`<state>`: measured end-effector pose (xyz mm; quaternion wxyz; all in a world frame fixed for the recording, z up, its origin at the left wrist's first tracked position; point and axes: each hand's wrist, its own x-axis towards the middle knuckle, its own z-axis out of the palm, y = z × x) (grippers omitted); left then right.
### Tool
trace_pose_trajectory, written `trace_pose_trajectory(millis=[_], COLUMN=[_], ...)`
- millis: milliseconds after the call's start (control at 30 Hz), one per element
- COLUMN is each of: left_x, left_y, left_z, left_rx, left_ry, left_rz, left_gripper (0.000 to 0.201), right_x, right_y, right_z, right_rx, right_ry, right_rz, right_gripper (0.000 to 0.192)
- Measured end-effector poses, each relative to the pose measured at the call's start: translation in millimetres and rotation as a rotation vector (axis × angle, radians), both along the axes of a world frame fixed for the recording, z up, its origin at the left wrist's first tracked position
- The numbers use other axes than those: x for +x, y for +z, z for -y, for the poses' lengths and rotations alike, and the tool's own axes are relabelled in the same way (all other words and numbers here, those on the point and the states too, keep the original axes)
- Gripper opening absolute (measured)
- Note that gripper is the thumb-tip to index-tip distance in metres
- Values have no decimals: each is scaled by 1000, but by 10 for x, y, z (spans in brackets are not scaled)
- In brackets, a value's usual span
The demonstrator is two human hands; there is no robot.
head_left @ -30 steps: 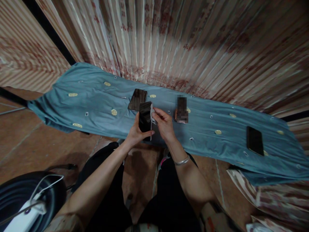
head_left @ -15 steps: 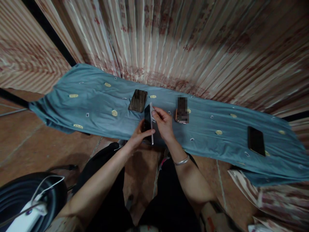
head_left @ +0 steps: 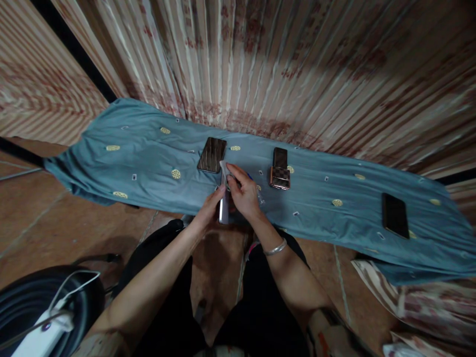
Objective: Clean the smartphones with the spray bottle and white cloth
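Observation:
Near the front edge of the cloth-covered surface, my left hand [head_left: 211,207] is closed around a phone [head_left: 223,210], which is turned so its pale narrow side faces me. My right hand [head_left: 244,194] pinches a small light-grey cloth [head_left: 223,166] against the phone's far end. Most of the phone's faces are hidden by the hands and the angle. Just beyond lies a dark, glossy phone [head_left: 212,154], flat on the fabric. To the right of my right hand is a flip phone [head_left: 280,168], with a dark upper half and a checkered, copper-edged lower half.
Another dark phone [head_left: 394,215] lies far right on the blue patterned fabric [head_left: 148,166]. A pleated curtain [head_left: 230,64] hangs along the back. On the floor at lower left are a coiled black hose [head_left: 80,292] and a white power strip [head_left: 37,337].
The phone in my left hand has turned from showing its dark face to showing its narrow side. My right hand has shifted slightly left with the cloth.

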<state>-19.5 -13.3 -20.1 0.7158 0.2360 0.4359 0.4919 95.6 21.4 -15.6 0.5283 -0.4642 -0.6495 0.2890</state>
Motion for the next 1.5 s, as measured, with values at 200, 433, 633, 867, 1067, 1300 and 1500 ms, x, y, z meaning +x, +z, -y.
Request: trace_pose_trajectory(millis=[200,433,633,867,1067,1300,1500], left_x=[-12,1,-24,33,45,52,37], left_y=[22,-36,61,68,137,346,346], left_z=[11,15,40,54,40,55,20], left_rx=[-3,-13,-91,-105,-121,-141,-160], left_ry=[14,-44,-71,-40,19,152,173], left_rz=[-18,-28,-27,20,2,57,51], left_gripper=[46,49,55,48,41,33,40], right_x=[11,67,81,99,93,73,30], right_y=[3,58,14,43,-25,-82,-69], right_z=[-3,9,-16,11,-28,-75,-49], right_rx=[-20,7,1,2,7,-14,53], right_ry=[-6,-10,-31,6,-46,-85,-101], right_rz=[27,6,10,-69,110,269,305], right_gripper=[36,35,32,31,37,37,35])
